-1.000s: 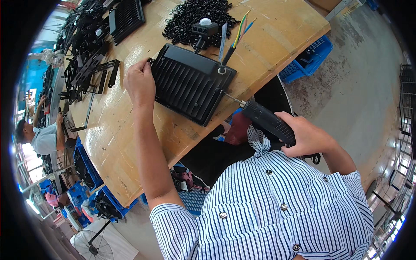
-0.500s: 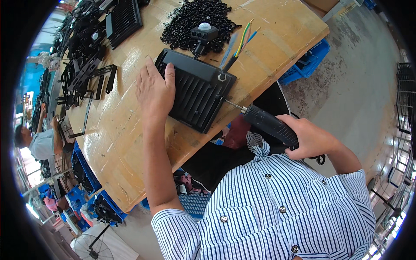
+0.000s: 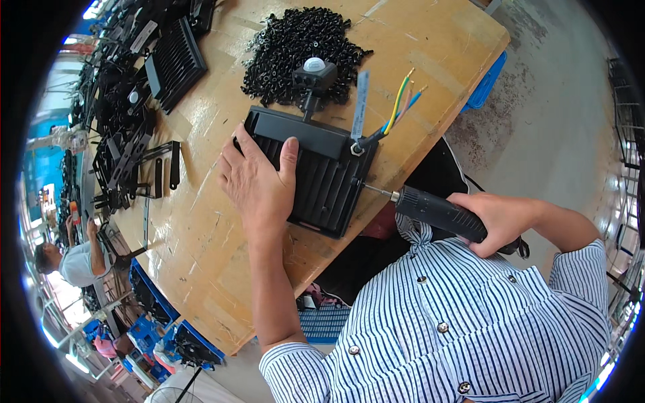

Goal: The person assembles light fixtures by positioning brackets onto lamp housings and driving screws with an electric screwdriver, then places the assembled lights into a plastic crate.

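Note:
A black finned floodlight [image 3: 328, 195] lies back side up on the wooden table. My left hand [image 3: 261, 185] rests spread across its left part, the thumb on the fins. In my right hand [image 3: 496, 218] is a black electric screwdriver [image 3: 440, 211]. Its thin bit meets the floodlight's right side edge; the screw head there is too small to make out. A sensor [image 3: 314, 77] with a white dome stands off the floodlight's far edge. From the right far corner rises a cable with stripped wires [image 3: 405, 101] and a pale tag [image 3: 360, 106].
A heap of small black parts [image 3: 295, 47] lies just beyond the floodlight. Black brackets [image 3: 134, 158] and another floodlight [image 3: 176, 64] lie at the left. Blue crates [image 3: 151, 292] stand by the table's left edge. A person [image 3: 77, 258] works at the far left.
The view has shifted, so the table sits lower in it. My left hand lies a little further in over the fins. The screwdriver bit stays at the same side edge.

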